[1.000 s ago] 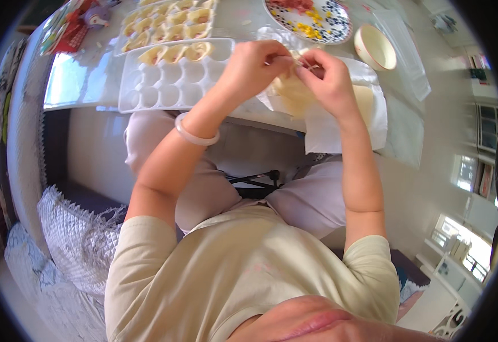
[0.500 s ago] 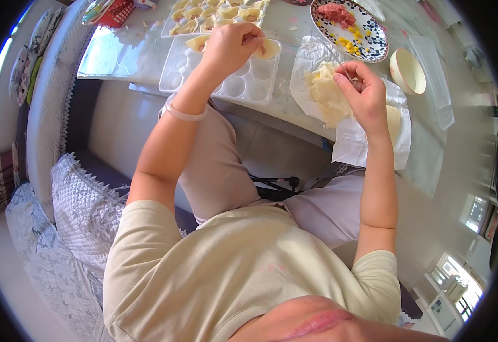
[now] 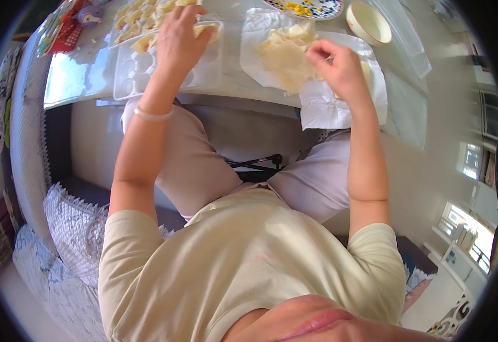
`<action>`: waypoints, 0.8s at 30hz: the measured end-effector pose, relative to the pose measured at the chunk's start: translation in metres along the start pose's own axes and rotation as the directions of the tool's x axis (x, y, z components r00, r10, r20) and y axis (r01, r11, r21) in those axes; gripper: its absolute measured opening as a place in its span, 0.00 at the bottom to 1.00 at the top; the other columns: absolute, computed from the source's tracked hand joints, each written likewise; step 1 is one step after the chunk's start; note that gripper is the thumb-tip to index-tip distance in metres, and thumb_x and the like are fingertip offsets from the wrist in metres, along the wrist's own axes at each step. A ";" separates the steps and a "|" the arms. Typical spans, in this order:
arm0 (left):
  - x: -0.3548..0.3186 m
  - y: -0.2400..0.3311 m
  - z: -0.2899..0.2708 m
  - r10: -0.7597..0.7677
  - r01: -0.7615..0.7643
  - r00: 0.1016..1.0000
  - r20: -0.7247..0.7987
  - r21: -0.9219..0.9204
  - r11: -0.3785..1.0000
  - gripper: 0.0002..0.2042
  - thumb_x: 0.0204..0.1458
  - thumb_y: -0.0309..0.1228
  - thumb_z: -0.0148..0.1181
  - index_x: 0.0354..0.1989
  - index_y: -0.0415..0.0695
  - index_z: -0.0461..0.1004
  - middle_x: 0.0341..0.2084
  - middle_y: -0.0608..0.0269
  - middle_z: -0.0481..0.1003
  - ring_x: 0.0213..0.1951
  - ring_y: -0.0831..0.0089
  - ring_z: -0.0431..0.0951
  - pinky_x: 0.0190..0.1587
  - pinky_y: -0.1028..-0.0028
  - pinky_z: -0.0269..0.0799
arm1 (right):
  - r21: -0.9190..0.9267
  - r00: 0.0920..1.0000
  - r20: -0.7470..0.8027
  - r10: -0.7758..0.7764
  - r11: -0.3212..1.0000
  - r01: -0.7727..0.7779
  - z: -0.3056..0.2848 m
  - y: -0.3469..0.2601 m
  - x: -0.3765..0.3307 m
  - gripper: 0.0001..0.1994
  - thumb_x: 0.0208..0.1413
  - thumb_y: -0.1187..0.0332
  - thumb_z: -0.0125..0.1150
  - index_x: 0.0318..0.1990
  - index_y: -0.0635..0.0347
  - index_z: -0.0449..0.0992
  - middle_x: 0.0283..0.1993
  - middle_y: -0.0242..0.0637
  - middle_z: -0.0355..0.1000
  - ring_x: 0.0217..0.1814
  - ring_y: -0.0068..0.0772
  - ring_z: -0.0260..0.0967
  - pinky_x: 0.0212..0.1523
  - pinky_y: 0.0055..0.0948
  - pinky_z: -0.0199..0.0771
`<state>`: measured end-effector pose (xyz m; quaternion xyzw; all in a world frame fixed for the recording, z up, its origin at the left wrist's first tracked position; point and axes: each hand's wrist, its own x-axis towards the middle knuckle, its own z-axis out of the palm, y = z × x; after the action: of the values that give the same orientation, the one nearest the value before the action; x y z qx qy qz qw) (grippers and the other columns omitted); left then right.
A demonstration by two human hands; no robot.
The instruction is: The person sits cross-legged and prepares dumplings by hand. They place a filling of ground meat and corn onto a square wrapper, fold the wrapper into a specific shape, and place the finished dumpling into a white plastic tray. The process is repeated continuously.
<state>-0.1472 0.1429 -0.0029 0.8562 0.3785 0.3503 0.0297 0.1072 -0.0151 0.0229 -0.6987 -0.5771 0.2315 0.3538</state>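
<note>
The hands are apart. The left hand [image 3: 179, 43], at eleven o'clock, hangs over the white tray [image 3: 126, 74] with thumb and fingers spread; whether it touches anything is hidden. The right hand [image 3: 344, 69], between one and two, has its fingers curled toward the thumb, and I cannot tell whether they grip anything. Pale wrappers [image 3: 286, 54] lie in a loose pile at nine o'clock from those fingers, on crumpled white paper [image 3: 328, 111]. Dumplings [image 3: 145, 43] sit along the tray's twelve o'clock side, with a second, filled tray [image 3: 113, 37] just past them. A patterned plate [image 3: 327, 9] with yellow bits is at one o'clock from the wrappers, and a cream bowl [image 3: 368, 24] at two. Farther out, a red basket [image 3: 69, 39] stands at ten o'clock.
</note>
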 end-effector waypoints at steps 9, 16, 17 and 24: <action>-0.023 0.081 -0.016 0.166 -0.050 0.974 0.156 -0.565 0.824 0.09 0.44 0.24 0.62 0.36 0.42 0.74 0.26 0.62 0.71 0.25 0.71 0.70 0.28 0.74 0.68 | -0.216 0.988 0.056 0.147 0.967 -0.132 -0.042 0.027 -0.043 0.13 0.40 0.67 0.68 0.28 0.65 0.71 0.24 0.39 0.69 0.26 0.32 0.66 0.31 0.30 0.68; -0.042 0.128 -0.001 0.272 0.017 0.921 0.280 -0.725 0.689 0.06 0.45 0.24 0.60 0.33 0.42 0.73 0.28 0.59 0.71 0.26 0.67 0.74 0.28 0.72 0.71 | -0.162 0.997 0.013 0.073 0.984 -0.070 -0.037 0.028 -0.062 0.11 0.43 0.69 0.66 0.28 0.66 0.71 0.28 0.40 0.71 0.29 0.33 0.68 0.31 0.30 0.67; -0.043 0.132 0.000 0.275 0.031 0.914 0.298 -0.727 0.686 0.06 0.45 0.24 0.61 0.33 0.42 0.73 0.28 0.59 0.71 0.26 0.67 0.74 0.28 0.72 0.71 | -0.153 0.998 0.011 0.062 0.986 -0.059 -0.038 0.029 -0.063 0.10 0.43 0.69 0.65 0.28 0.66 0.71 0.28 0.39 0.71 0.28 0.32 0.67 0.31 0.30 0.67; -0.046 0.154 0.018 0.267 0.095 0.890 0.369 -0.724 0.683 0.06 0.45 0.26 0.61 0.32 0.41 0.75 0.27 0.59 0.72 0.27 0.65 0.74 0.31 0.70 0.71 | 0.005 0.989 -0.009 0.148 0.989 -0.148 -0.043 0.039 -0.064 0.08 0.48 0.70 0.62 0.30 0.66 0.75 0.23 0.36 0.72 0.21 0.22 0.63 0.25 0.25 0.64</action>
<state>-0.0612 0.0068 0.0059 0.8475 0.1496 0.2659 0.4344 0.1495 -0.0907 0.0154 -0.7397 -0.5216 0.2551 0.3401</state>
